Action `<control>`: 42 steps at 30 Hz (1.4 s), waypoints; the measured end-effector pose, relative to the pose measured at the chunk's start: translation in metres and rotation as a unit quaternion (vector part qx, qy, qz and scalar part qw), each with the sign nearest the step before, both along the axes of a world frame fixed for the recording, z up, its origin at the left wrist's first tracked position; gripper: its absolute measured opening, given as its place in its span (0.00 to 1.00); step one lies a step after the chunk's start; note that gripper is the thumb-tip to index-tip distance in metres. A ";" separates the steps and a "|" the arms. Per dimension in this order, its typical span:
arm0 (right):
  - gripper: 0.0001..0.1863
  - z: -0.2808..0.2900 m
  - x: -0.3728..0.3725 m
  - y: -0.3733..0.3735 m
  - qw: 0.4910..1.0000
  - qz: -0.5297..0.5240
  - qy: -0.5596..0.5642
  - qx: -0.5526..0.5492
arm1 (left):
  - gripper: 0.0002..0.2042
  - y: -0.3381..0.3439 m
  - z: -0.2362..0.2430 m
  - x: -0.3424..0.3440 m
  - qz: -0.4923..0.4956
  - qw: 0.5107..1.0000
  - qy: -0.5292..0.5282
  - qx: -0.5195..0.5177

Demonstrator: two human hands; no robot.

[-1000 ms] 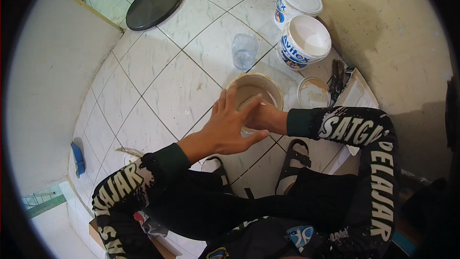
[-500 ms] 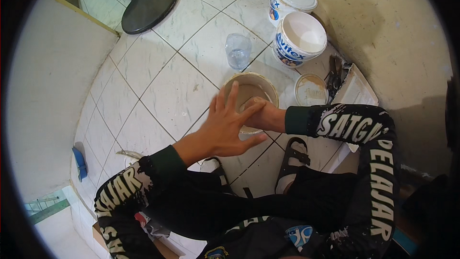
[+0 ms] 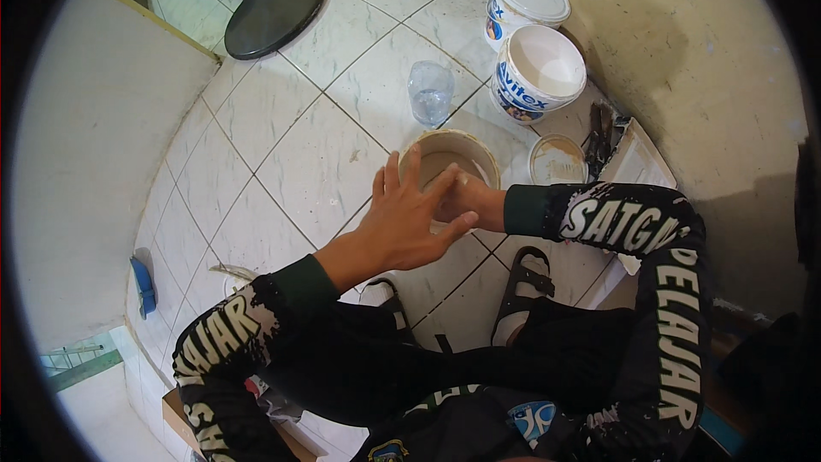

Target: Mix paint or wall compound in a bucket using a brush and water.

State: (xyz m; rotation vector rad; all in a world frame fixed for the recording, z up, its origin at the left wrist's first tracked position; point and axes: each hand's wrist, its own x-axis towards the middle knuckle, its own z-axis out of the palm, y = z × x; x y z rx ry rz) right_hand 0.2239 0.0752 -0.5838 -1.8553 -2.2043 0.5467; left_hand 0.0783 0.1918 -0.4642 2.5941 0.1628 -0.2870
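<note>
L hand [image 3: 404, 228]'s spread wide, empty afaict, over the bucket [image 3: 480, 151]; R hand [image 3: 472, 200]'s half hidden, can't tell its grip from here. Bucket's on floor [image 3: 286, 150] nr feet [image 3: 535, 265], prob for easy reach.

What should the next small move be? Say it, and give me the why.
Probably bring the left hand to the tub's rim to steady it: that hand is spread and seemingly empty, while the right hand, partly hidden, is at the tub's mouth.

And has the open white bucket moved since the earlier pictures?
No, the open white bucket keeps its place against the tiled floor.
</note>
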 end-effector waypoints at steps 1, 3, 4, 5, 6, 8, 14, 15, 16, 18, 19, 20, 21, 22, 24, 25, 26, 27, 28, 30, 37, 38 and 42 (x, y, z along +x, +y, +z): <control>0.07 -0.005 0.002 -0.002 0.999 0.016 -0.037 -0.003 | 0.37 -0.004 0.008 0.002 0.000 0.999 0.036 -0.036; 0.06 -0.010 -0.002 0.000 0.993 0.053 -0.107 -0.003 | 0.36 -0.007 0.017 0.000 0.015 0.996 0.065 -0.057; 0.05 -0.012 -0.003 0.002 0.987 0.072 -0.142 -0.003 | 0.34 -0.008 0.021 -0.002 0.026 0.992 0.092 -0.080; 0.05 0.000 -0.012 0.014 0.987 0.086 -0.133 0.011 | 0.34 -0.002 0.031 -0.013 0.043 0.991 0.101 -0.070; 0.05 0.021 -0.011 0.021 0.985 0.109 -0.134 -0.007 | 0.33 0.004 0.036 -0.019 0.043 0.990 0.102 -0.082; 0.05 0.028 0.004 0.018 0.982 0.118 -0.144 -0.039 | 0.31 0.009 0.044 -0.022 0.024 0.990 0.095 -0.104; 0.05 0.009 0.018 0.021 0.992 0.029 -0.126 0.006 | 0.25 -0.004 0.085 -0.076 -0.069 0.985 0.072 0.143; 0.05 0.012 0.015 0.025 0.995 0.015 -0.095 -0.015 | 0.25 -0.004 0.086 -0.078 -0.067 0.985 0.073 0.140; 0.06 0.015 0.014 0.027 0.997 0.000 -0.066 -0.037 | 0.25 -0.003 0.089 -0.079 -0.077 0.983 0.127 0.105; 0.06 0.016 0.003 0.026 0.998 0.001 -0.026 -0.064 | 0.25 0.001 0.092 -0.083 -0.084 0.977 0.184 0.069; 0.06 0.017 -0.002 0.025 0.996 -0.001 0.012 -0.091 | 0.25 0.004 0.091 -0.083 -0.080 0.983 0.145 0.083; 0.06 0.016 0.000 0.023 0.996 -0.001 0.010 -0.092 | 0.24 0.007 0.090 -0.083 -0.076 0.987 0.104 0.098; 0.07 0.016 0.004 0.018 0.992 0.025 0.006 -0.126 | 0.24 0.010 0.088 -0.082 -0.077 0.987 0.102 0.096; 0.07 0.015 0.007 0.016 0.986 0.052 0.002 -0.159 | 0.24 0.012 0.084 -0.081 -0.078 0.986 0.095 0.116; 0.07 0.028 0.009 0.020 0.976 0.069 -0.055 -0.199 | 0.24 0.017 0.078 -0.083 -0.077 0.983 0.093 0.137; 0.08 0.032 0.010 0.023 0.961 0.084 -0.113 -0.237 | 0.23 0.019 0.076 -0.083 -0.078 0.983 0.103 0.134; 0.08 0.027 0.018 0.021 0.961 0.081 -0.115 -0.240 | 0.23 0.019 0.073 -0.082 -0.083 0.982 0.107 0.130; 0.08 0.020 0.028 0.019 0.971 0.073 -0.127 -0.190 | 0.23 0.019 0.070 -0.081 -0.085 0.982 0.105 0.129; 0.08 0.012 0.034 0.016 0.978 0.064 -0.138 -0.139 | 0.23 0.019 0.068 -0.080 -0.093 0.982 0.109 0.127; 0.06 0.019 0.033 0.019 0.984 0.049 -0.135 -0.107 | 0.23 0.020 0.067 -0.079 -0.098 0.980 0.117 0.123; 0.06 0.017 0.014 0.018 0.986 0.001 -0.051 -0.157 | 0.23 0.025 0.069 -0.075 -0.104 0.980 0.131 0.107; 0.06 0.017 0.015 0.014 0.986 -0.001 -0.051 -0.158 | 0.24 0.025 0.071 -0.074 -0.105 0.980 0.132 0.105; 0.06 0.031 0.016 0.011 0.975 0.079 -0.090 -0.185 | 0.24 0.026 0.072 -0.071 -0.105 0.979 0.148 0.097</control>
